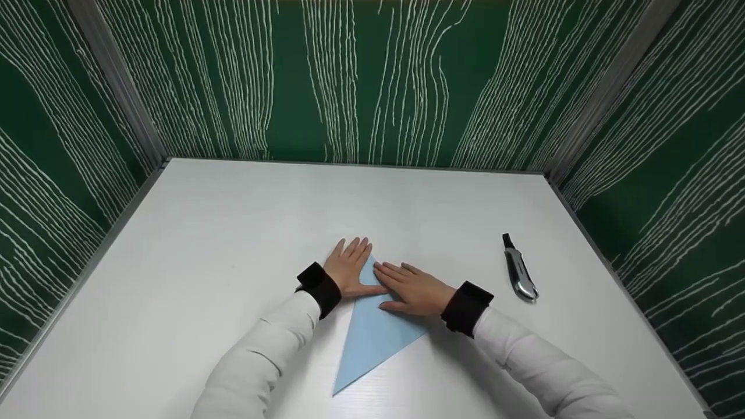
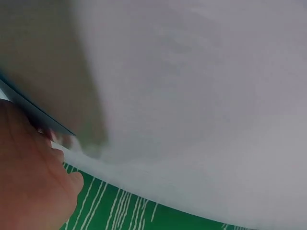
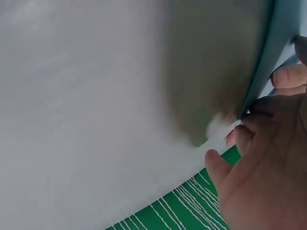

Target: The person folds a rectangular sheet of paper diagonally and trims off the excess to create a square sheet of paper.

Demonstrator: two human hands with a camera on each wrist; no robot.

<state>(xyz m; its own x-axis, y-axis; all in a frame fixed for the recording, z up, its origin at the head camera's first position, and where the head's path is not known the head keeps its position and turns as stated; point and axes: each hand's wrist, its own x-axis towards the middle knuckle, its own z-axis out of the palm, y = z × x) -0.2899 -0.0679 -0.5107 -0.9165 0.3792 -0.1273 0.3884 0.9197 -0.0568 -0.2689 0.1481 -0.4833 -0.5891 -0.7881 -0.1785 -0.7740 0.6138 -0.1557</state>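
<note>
A light blue sheet of paper (image 1: 375, 343), folded into a pointed triangular shape, lies on the white table in front of me. My left hand (image 1: 352, 270) rests on its upper left edge with straight fingers, the thumb stretched across the paper. From the right, my right hand (image 1: 413, 291) lies over the upper right part, fingers extended toward the left hand. In the left wrist view, a paper edge (image 2: 38, 112) shows beside the left hand. The right wrist view has the paper edge (image 3: 271, 57) alongside the right fingers. Both hands partly cover the paper.
To the right of the right hand, a grey and black utility knife (image 1: 520, 270) lies on the white table (image 1: 233, 233). Green panels (image 1: 384, 81) with white wavy lines stand along the table's back and sides, joined by grey posts (image 1: 116, 75).
</note>
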